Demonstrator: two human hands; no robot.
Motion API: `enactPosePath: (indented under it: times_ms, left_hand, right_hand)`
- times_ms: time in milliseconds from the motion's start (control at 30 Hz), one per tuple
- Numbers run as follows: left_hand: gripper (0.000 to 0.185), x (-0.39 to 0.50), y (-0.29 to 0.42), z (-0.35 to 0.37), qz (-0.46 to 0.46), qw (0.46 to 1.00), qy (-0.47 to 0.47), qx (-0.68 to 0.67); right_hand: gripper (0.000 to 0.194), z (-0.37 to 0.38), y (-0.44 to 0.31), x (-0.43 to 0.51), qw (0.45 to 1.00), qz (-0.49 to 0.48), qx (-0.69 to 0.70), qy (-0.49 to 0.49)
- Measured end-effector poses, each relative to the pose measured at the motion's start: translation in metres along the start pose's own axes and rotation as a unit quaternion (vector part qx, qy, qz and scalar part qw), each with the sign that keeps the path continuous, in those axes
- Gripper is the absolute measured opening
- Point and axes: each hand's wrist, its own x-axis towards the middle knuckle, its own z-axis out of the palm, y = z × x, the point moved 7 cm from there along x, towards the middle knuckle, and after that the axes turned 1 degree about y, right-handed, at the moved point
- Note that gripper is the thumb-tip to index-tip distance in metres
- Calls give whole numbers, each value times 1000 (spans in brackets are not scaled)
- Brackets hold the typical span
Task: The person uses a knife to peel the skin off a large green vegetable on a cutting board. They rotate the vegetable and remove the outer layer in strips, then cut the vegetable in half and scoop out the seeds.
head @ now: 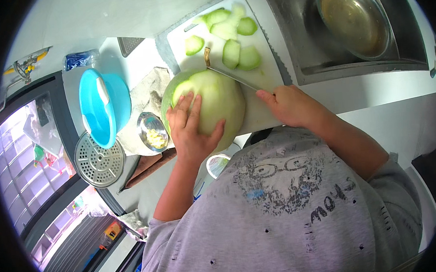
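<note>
A large pale green melon or gourd, partly peeled, rests at the near end of a white cutting board. My left hand lies spread on its peeled side. In my right hand is a knife, its blade along the far side of the gourd. A brown stem stands at the blade's tip. Beyond it, several cut green pieces lie on the board. Left of the gourd, a small metal bowl holds chopped pale yellow bits.
At the left are a blue plastic basin, a perforated metal steamer plate and a beige cloth. A steel sink with a large metal bowl lies at the upper right. A bin sits below the counter edge.
</note>
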Motion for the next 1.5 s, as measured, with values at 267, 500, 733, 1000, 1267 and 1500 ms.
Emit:
enactPosePath:
  times_ms: [267, 500, 733, 1000, 1267, 1500]
  left_hand:
    - [73, -1, -2, 1, 1, 1000, 1, 10]
    - [74, -3, -3, -1, -5, 1000, -14, 8]
    - [75, -3, -4, -4, 14, 999, -41, 28]
    - [72, -4, -3, 0, 28, 998, -17, 44]
    - [71, -3, -1, 0, 31, 999, -18, 34]
    - [74, -6, -4, 0, 25, 999, -20, 31]
  right_hand:
    - [66, -20, 22, 2, 994, -20, 102, 37]
    - [61, -24, -8, -18, 991, -121, 1, 60]
    - [53, -8, 4, -29, 993, -111, 32, 9]
    - [56, 10, 23, -28, 991, -63, 106, -51]
    - [63, 18, 15, -10, 994, -55, 86, -29]
    - [60, -24, -1, 1, 998, -42, 39, -7]
